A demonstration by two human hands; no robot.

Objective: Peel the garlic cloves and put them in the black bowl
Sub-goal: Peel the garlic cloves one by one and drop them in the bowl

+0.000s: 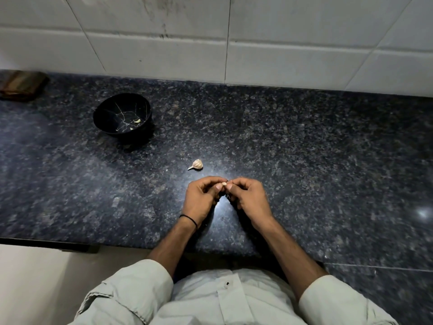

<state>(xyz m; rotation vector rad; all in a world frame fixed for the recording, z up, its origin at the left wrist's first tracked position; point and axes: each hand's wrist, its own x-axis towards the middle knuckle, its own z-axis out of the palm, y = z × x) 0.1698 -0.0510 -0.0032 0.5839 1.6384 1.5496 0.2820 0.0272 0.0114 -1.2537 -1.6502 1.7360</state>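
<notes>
A polished, dark, speckled granite countertop (304,160) runs below a wall of glossy white tiles (281,62) with grey streaks and thin grout lines. Over its near middle, the left hand (201,195) and right hand (249,198) meet fingertip to fingertip. All fingers are curled in, and the thumb and forefinger tips of both hands pinch 1 small, pale, rounded garlic clove (224,183), of which only a tip shows. A thin black band (188,219) circles the left wrist; pale, creased fabric sleeves (131,294) are rolled at the elbows.

Just beyond the fingertips, apart from them, a ridged, teardrop-shaped garlic piece (196,164) with a papery pointed tip lies on the stone. Well away from the fingers, up and to their left, the round black bowl (110,109) stands upright, its inside veined with pale crack-like lines and holding a few small pale pieces (137,121). Farther left, at the wall, sits a blurred brown wooden block (22,85).
</notes>
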